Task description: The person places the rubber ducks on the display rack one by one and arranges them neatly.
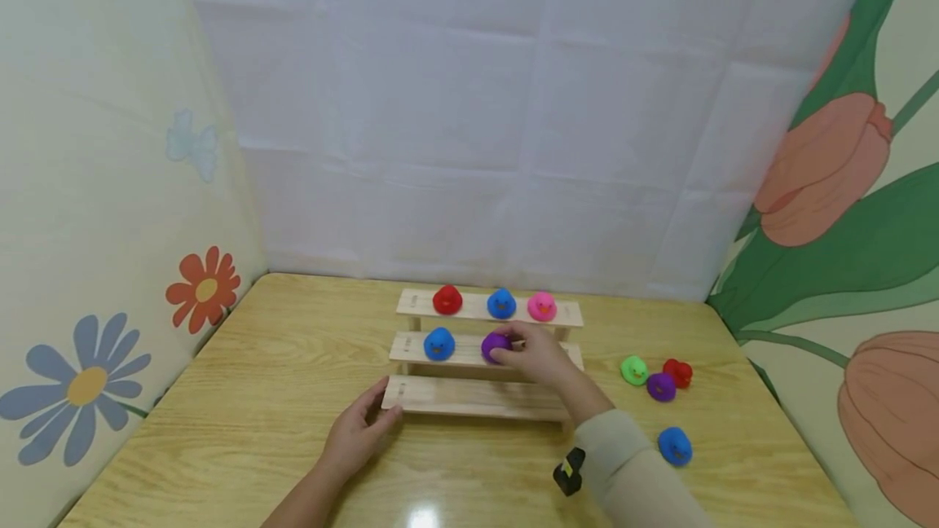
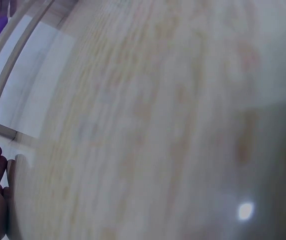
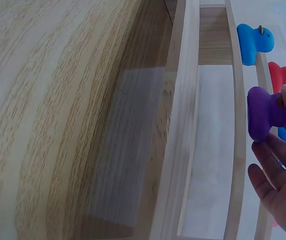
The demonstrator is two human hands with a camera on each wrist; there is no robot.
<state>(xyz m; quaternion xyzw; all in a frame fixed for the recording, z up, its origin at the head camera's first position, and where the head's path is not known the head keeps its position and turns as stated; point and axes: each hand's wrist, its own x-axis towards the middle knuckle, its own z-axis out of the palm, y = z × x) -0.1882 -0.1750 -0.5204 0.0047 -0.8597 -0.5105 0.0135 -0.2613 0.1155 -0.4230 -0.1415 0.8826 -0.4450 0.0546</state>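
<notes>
A three-step wooden rack (image 1: pixel 477 396) stands on the table. My right hand (image 1: pixel 539 358) pinches a purple rubber duck (image 1: pixel 495 345) between thumb and fingers at the middle step; the right wrist view shows this duck (image 3: pixel 263 112) upright, its base at the step's edge. To its left on that step sits a blue duck (image 1: pixel 439 344). My left hand (image 1: pixel 359 432) holds the left end of the lowest step, thumb in front and fingers along the side. The top step carries a red duck (image 1: pixel 447 300), a blue duck (image 1: pixel 502 304) and a pink duck (image 1: pixel 542 306).
Right of the rack, a green duck (image 1: pixel 634 370), a purple duck (image 1: pixel 662 387) and a red duck (image 1: pixel 678 373) lie grouped on the table (image 1: pixel 315 332). Another blue duck (image 1: pixel 675 446) lies nearer the front. A white cloth (image 1: pixel 469 145) hangs behind; flower-patterned panels flank both sides.
</notes>
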